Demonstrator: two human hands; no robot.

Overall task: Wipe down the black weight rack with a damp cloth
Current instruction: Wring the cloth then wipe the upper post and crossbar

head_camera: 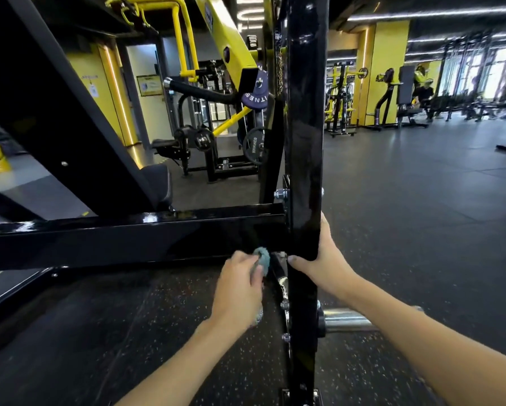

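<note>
Left hand (240,285) clutches crumpled teal cloth (262,258), seemingly wiping; right hand (326,259) grips glossy black steel upright (303,142); near silver bolts (285,305) could snag knuckles.

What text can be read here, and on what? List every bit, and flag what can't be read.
"HAMMER": on the black plate.
"ITNES", the rest cut off: on the purple plate.
Too blurred to read: the wall poster, the blue sign on the yellow wall, the lit letters at the top, and the sticker on the yellow arm.
</note>
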